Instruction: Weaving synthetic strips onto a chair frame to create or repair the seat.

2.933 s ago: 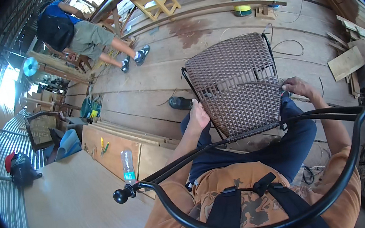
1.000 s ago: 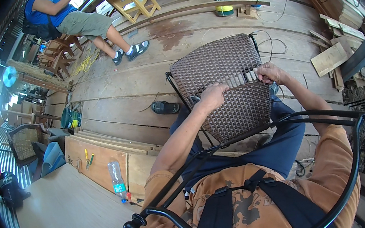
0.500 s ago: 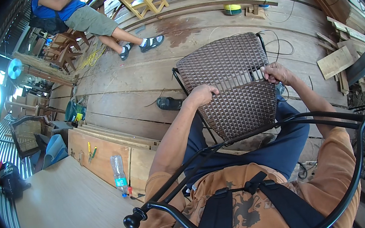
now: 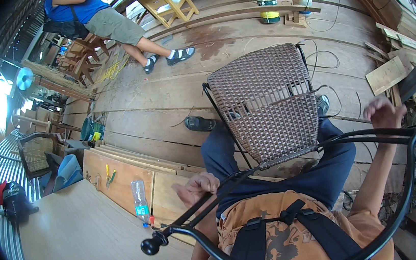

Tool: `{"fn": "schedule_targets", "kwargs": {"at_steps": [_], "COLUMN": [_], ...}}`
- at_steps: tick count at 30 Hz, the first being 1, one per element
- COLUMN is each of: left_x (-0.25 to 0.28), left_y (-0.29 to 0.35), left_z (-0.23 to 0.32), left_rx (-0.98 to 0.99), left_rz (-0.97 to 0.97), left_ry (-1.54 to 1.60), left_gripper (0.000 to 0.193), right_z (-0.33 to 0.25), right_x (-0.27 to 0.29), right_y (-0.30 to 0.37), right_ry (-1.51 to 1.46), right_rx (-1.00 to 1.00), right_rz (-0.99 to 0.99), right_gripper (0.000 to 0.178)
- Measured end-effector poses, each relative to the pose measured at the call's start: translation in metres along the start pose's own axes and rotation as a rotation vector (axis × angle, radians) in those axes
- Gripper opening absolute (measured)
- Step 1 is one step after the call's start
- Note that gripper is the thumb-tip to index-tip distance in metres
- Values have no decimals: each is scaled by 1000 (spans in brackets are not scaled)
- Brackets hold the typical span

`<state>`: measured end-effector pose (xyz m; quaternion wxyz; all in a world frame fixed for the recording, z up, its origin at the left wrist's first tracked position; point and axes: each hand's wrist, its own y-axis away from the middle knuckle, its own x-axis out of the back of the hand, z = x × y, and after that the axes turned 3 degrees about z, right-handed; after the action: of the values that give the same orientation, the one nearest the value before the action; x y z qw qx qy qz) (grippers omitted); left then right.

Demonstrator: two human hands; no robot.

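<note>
A brown woven chair panel (image 4: 275,132) on a black metal frame (image 4: 199,233) stands between my knees, part of the frame curving round in front of my chest. Across its middle runs a band of gaps (image 4: 266,100), where strands lie apart. A loose dark strand (image 4: 335,94) curls out from its right edge. Both hands are off the weave. My left hand (image 4: 197,187) is beside the left frame bar, loosely curled with its thumb apart and nothing seen in it. Raised over the right frame bars, my right hand (image 4: 385,114) is slightly blurred, fingers apart and holding nothing visible.
On the left, a wooden board (image 4: 86,236) lies near a plastic bottle (image 4: 140,204) and pliers (image 4: 110,176). Scrap wood (image 4: 386,73) is piled at right. Another person in a blue shirt (image 4: 79,11) stands at the far left. A small wooden chair (image 4: 168,6) is behind.
Both hands have let go of the weave. My left hand has drawn back toward me, and my right has moved out to the right. A loose strand now sticks out at the right edge.
</note>
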<state>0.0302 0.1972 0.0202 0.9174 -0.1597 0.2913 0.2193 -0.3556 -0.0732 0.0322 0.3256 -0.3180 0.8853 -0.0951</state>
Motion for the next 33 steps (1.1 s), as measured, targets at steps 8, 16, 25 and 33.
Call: {"fn": "schedule_targets", "kwargs": {"at_steps": [8, 16, 25, 33], "left_x": [-36, -123, -56, 15], "left_y": [-27, -109, -217, -235], "left_z": [14, 12, 12, 22], "left_rx": [32, -368, -416, -493], "left_rz": [-82, -209, 206, 476], "left_ry": [-131, -316, -305, -334], "left_gripper": [67, 70, 48, 32], "right_z": [15, -5, 63, 87], "right_x": [4, 18, -24, -149], "right_y": [27, 34, 17, 27], "right_ry": [19, 9, 87, 474], "right_rx": [232, 332, 328, 157], "right_rz": [315, 719, 510, 262], "right_gripper": [64, 62, 49, 44]}}
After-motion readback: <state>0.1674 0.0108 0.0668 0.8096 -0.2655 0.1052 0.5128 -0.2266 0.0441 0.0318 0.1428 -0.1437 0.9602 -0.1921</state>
